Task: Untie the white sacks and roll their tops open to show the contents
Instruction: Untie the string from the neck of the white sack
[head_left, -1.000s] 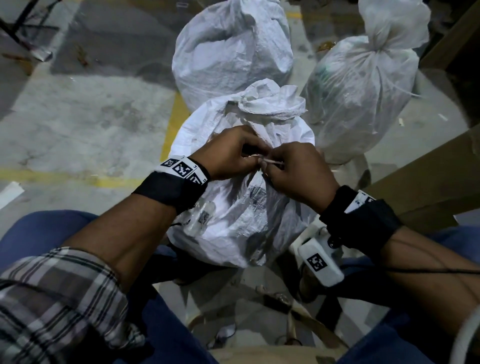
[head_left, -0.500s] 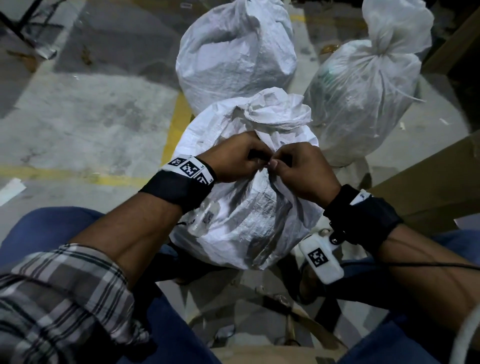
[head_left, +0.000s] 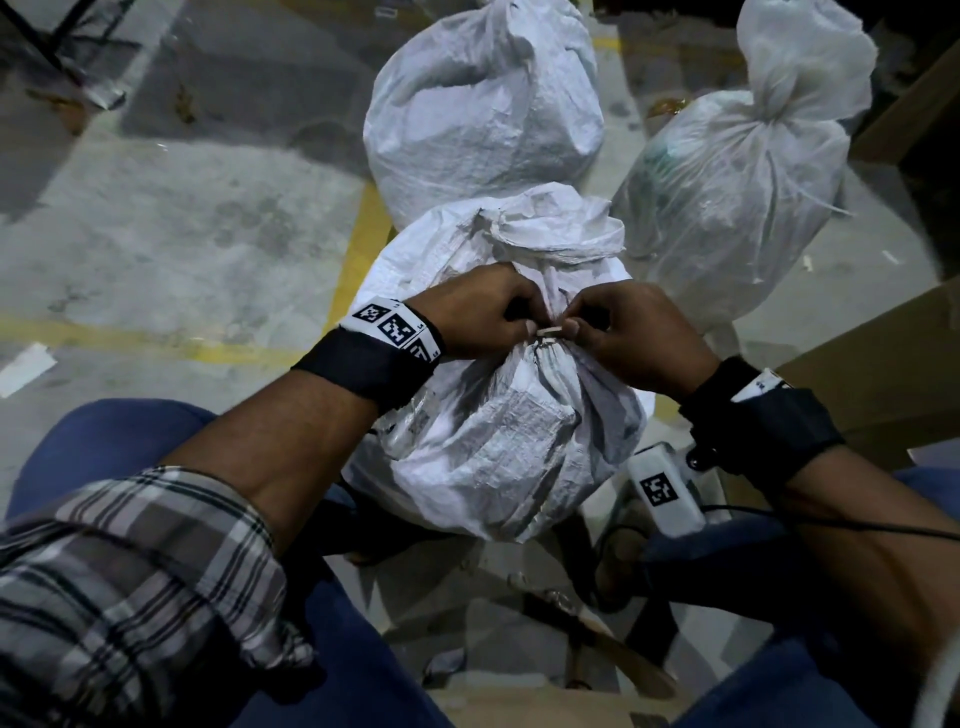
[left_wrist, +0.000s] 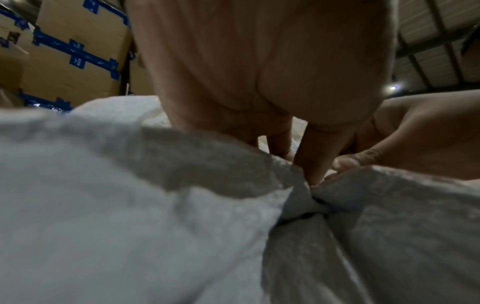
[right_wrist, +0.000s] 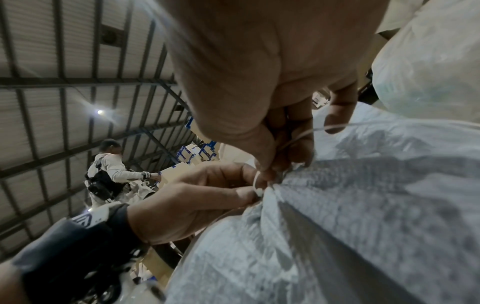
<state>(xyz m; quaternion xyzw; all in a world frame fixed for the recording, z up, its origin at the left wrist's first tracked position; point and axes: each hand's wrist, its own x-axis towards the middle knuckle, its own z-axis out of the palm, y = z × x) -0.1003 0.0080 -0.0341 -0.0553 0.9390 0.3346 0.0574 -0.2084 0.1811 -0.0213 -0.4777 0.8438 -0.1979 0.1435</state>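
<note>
The nearest white woven sack (head_left: 498, 431) stands on the floor between my knees, its neck bunched and bound by a thin white tie (head_left: 549, 331). My left hand (head_left: 524, 322) and right hand (head_left: 576, 325) meet at that neck, and both pinch the tie between thumb and fingers. In the right wrist view the right hand (right_wrist: 267, 172) pinches the tie's strand (right_wrist: 257, 181) while the left hand (right_wrist: 249, 193) holds its knotted end against the sack (right_wrist: 363, 205). The left wrist view shows my fingers (left_wrist: 311, 156) pressed into the sack's (left_wrist: 130, 205) folds. The crumpled top (head_left: 556, 228) flops above the tie.
Two more tied white sacks stand behind, one at the back middle (head_left: 483, 104) and one at the back right (head_left: 737, 171). Cardboard (head_left: 883, 364) lies to the right. A yellow line (head_left: 358, 249) crosses the concrete floor. Another person (right_wrist: 109, 170) stands off by stacked cartons (left_wrist: 72, 51).
Both hands have stayed at the sack's neck and kept working the tie. A short white end of the tie now shows between my thumbs, where half a second ago it was hidden.
</note>
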